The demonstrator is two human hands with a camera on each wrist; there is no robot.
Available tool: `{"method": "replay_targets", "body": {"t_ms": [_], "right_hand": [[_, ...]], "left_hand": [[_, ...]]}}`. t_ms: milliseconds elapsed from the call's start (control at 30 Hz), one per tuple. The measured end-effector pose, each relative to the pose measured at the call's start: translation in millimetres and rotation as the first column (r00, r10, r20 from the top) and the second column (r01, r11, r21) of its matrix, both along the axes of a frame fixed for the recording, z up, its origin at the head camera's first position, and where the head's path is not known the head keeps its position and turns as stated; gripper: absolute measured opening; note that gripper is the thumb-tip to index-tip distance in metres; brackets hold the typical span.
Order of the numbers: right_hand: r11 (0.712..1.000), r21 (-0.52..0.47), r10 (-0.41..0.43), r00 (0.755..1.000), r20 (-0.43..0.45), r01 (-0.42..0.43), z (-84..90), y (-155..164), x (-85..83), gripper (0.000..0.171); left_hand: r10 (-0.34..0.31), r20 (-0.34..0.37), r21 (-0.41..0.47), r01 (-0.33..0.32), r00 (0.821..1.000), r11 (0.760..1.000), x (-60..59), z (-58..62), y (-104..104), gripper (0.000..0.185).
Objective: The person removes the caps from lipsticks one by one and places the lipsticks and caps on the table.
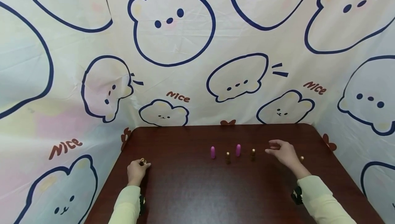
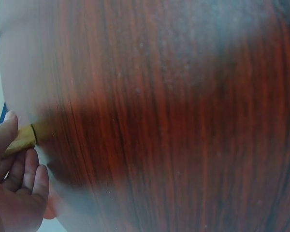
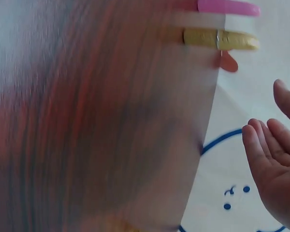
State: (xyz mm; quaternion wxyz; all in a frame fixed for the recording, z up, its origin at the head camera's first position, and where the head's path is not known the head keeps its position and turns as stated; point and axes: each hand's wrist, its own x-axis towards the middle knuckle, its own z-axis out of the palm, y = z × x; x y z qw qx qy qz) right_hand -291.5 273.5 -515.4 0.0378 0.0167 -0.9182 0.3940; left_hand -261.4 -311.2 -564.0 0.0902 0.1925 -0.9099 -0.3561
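Note:
My left hand (image 1: pixel 139 166) rests near the table's left edge and pinches a small gold tube (image 1: pixel 142 161). In the left wrist view the gold tube (image 2: pixel 25 138) lies between the thumb and curled fingers of that hand (image 2: pixel 17 150). My right hand (image 1: pixel 273 149) hovers over the right half of the table, fingers relaxed, holding nothing. Just left of it stands a gold capsule (image 1: pixel 253 153). Further left stand a pink capsule (image 1: pixel 238 150), another gold one (image 1: pixel 227 157) and a second pink one (image 1: pixel 212 152). The right wrist view shows the open right hand (image 3: pixel 273 145) apart from a gold capsule (image 3: pixel 220 38) and a pink capsule (image 3: pixel 228 7).
The dark red-brown wooden table (image 1: pixel 191 189) is enclosed on three sides by a bear-print cloth (image 1: pixel 172 45). A small gold piece (image 1: pixel 301 157) lies just behind my right wrist. Both arms wear pale yellow sleeves (image 1: pixel 321 196).

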Motion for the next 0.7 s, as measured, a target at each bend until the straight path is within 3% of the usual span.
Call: {"method": "replay_targets", "body": {"t_ms": [300, 467, 700], "right_hand": [[0.997, -0.029, 0.075, 0.996, 0.040, -0.073, -10.7, -27.9, -1.4, 0.042], [0.997, -0.045, 0.069, 0.995, 0.076, -0.066, -16.0, -38.1, -4.1, 0.037], [0.997, -0.057, 0.062, 0.997, 0.037, -0.060, -24.9, -46.4, -6.5, 0.030]], "left_hand": [[0.005, -0.005, 0.003, -0.005, 1.000, 1.000, -0.1, -1.6, -0.2, 0.029], [0.009, 0.002, 0.007, -0.009, 1.000, 1.000, -0.4, -1.9, 0.1, 0.028], [-0.001, -0.009, -0.004, 0.001, 1.000, 1.000, 0.0, -1.4, -1.1, 0.026]]}}
